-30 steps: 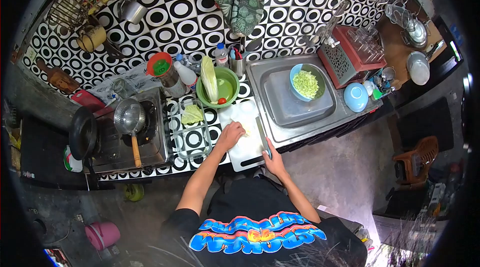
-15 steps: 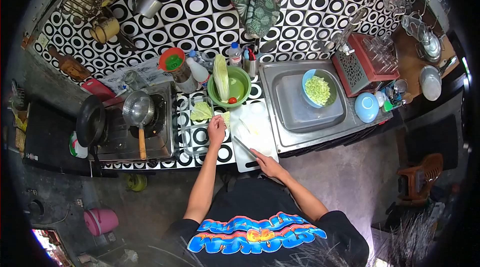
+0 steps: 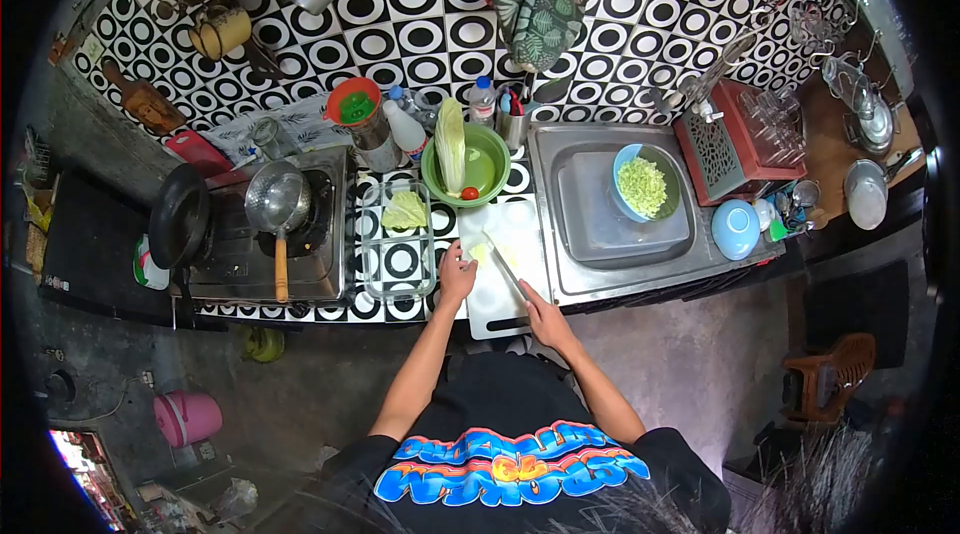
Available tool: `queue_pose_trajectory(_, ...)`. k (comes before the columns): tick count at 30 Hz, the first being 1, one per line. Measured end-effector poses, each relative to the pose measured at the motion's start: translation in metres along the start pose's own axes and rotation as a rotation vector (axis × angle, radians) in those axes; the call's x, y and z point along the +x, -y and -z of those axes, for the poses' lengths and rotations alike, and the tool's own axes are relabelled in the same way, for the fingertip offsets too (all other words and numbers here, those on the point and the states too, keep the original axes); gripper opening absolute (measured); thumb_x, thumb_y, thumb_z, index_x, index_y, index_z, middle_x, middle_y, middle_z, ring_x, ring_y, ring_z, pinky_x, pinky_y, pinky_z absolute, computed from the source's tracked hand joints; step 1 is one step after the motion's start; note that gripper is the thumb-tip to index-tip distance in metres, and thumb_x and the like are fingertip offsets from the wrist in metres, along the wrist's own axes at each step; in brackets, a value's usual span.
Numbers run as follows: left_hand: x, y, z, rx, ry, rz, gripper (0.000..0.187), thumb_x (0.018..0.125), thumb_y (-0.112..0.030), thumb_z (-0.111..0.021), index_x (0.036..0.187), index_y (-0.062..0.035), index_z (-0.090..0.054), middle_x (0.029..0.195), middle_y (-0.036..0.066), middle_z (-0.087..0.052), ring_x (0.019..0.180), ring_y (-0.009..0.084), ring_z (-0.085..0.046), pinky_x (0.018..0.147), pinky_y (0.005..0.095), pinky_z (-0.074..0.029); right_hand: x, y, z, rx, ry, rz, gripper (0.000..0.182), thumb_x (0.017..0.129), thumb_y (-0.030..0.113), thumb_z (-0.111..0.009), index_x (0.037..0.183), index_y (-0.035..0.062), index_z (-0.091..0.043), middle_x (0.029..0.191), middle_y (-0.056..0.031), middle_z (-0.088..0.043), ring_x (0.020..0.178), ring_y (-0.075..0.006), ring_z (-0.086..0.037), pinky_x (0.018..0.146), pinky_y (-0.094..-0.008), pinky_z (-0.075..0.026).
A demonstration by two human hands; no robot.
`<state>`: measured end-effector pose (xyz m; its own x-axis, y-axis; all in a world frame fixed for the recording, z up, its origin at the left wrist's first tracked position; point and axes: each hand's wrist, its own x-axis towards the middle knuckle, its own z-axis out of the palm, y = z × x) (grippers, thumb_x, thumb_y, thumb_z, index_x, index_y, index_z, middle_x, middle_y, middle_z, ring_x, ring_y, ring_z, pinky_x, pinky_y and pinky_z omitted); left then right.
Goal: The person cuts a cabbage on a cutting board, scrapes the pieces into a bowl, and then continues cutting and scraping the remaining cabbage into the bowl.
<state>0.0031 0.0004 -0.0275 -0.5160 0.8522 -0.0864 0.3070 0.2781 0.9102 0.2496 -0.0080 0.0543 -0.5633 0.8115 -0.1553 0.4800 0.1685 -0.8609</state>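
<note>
My right hand (image 3: 545, 319) grips a kitchen knife (image 3: 510, 272) by its handle, with the blade slanting over the white cutting board (image 3: 525, 224). At the board's left edge, the curled fingers of my left hand (image 3: 457, 276) hold a small pale piece of cabbage leaf (image 3: 480, 252), close to the blade. Left of that hand lies a clear glass dish (image 3: 398, 291), with a larger cabbage leaf (image 3: 405, 211) at its far end. Behind the board, a green basin (image 3: 432, 179) holds an upright napa cabbage (image 3: 451, 146) and a red tomato (image 3: 469, 193).
On the right, a bowl of chopped cabbage (image 3: 641, 186) stands in the steel sink (image 3: 575, 279). A blue bowl (image 3: 735, 230) sits beside it. To the left, a saucepan (image 3: 278, 197) and a black frying pan (image 3: 180, 217) rest on the stove. Bottles (image 3: 405, 132) stand behind the basin.
My left hand has brought the leaf piece from beside the glass dish onto the board. The knife has moved right and forward, its blade now near the leaf. The camera view has shifted slightly.
</note>
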Motion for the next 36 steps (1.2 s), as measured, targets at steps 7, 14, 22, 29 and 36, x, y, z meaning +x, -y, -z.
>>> queue_pose_trajectory(7, -0.021, -0.025, 0.016, 0.467, 0.125, -0.29, 0.06, 0.083, -0.012, -0.071, 0.138, -0.0008, -0.05, 0.138, 0.016, -0.051, 0.128, 0.0342, -0.048, 0.106, 0.0425, -0.041, 0.006, 0.016, -0.019, 0.037, 0.024, -0.048, 0.058, 0.102, 0.012, -0.042, 0.158, 0.0224, -0.028, 0.082, -0.035, -0.063, 0.079, -0.052, -0.063, 0.077, -0.0513, -0.048)
queue_pose_trajectory(14, -0.038, -0.022, 0.009, 0.601, 0.247, -0.368, 0.058, 0.085, -0.015, -0.068, 0.138, 0.0031, -0.05, 0.15, 0.018, -0.042, 0.142, 0.036, -0.035, 0.113, 0.0482, -0.033, 0.026, 0.003, -0.041, -0.02, 0.029, 0.032, 0.056, 0.102, 0.011, -0.041, 0.157, 0.0191, -0.031, 0.076, -0.0328, -0.061, 0.073, -0.0504, -0.062, 0.073, -0.0463, -0.05)
queue_pose_trajectory(22, -0.042, -0.022, 0.013, 0.672, 0.28, -0.365, 0.055, 0.088, -0.018, -0.065, 0.138, 0.0015, -0.053, 0.156, 0.019, -0.036, 0.147, 0.0361, -0.029, 0.113, 0.0477, -0.032, 0.026, 0.002, -0.04, -0.022, 0.062, 0.027, 0.057, 0.102, 0.011, -0.041, 0.157, 0.0202, -0.03, 0.077, -0.0329, -0.062, 0.074, -0.0515, -0.062, 0.073, -0.0475, -0.05)
queue_pose_trajectory(29, -0.045, -0.019, 0.015, 0.7, 0.309, -0.339, 0.054, 0.093, -0.023, -0.061, 0.141, -0.0011, -0.051, 0.159, 0.018, -0.032, 0.148, 0.0384, -0.026, 0.113, 0.0478, -0.031, 0.026, 0.008, -0.031, -0.049, 0.116, -0.007, 0.059, 0.101, 0.009, -0.041, 0.157, 0.021, -0.03, 0.077, -0.0335, -0.062, 0.076, -0.053, -0.061, 0.073, -0.051, -0.048)
queue_pose_trajectory(36, -0.047, -0.016, 0.014, 0.782, 0.339, -0.355, 0.058, 0.097, -0.027, -0.056, 0.147, -0.0014, -0.044, 0.162, 0.018, -0.028, 0.149, 0.0384, -0.023, 0.115, 0.0474, -0.027, 0.03, 0.005, -0.026, -0.04, 0.125, 0.055, 0.058, 0.101, 0.008, -0.04, 0.156, 0.0205, -0.031, 0.079, -0.0355, -0.061, 0.08, -0.0544, -0.061, 0.076, -0.0505, -0.048)
